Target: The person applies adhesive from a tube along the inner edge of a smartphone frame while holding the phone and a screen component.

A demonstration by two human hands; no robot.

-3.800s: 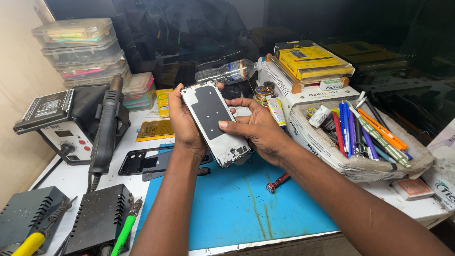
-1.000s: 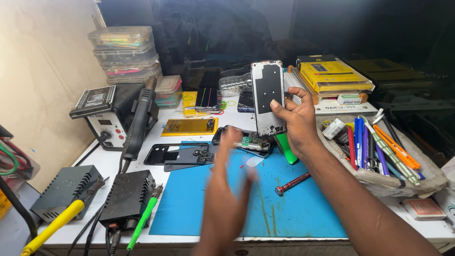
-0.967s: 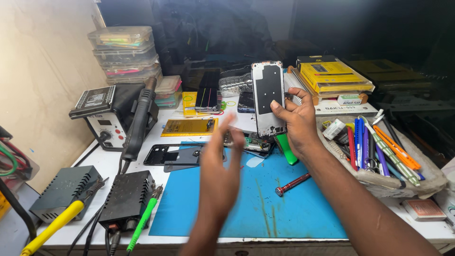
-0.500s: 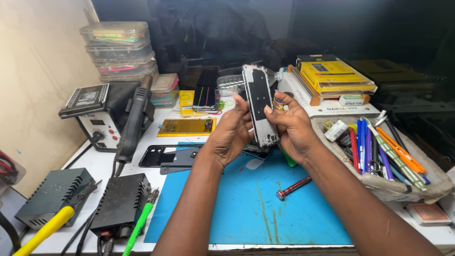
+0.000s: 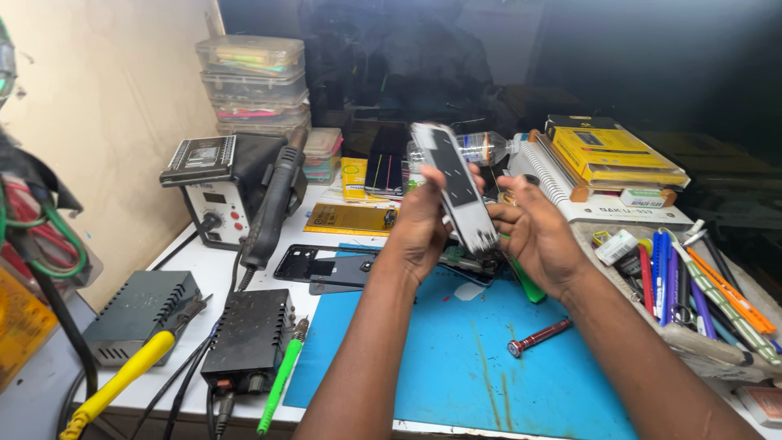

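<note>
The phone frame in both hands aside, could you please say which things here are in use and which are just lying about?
In use: phone frame, left hand, right hand.

Lying about: blue mat, red screwdriver, hot-air station, tool tray, yellow boxes.

A small electronics repair workshop is shown; a blue rubber work mat (image 5: pixel 456 358) is laid on a white bench; left of the mat a grey hot-air rework station (image 5: pixel 218 189) and a black power box (image 5: pixel 248 338) are placed; right of it a tray of coloured pens and tools (image 5: pixel 692 293) is kept; behind it stacked clear plastic parts boxes (image 5: pixel 254 85) are seen.
</note>
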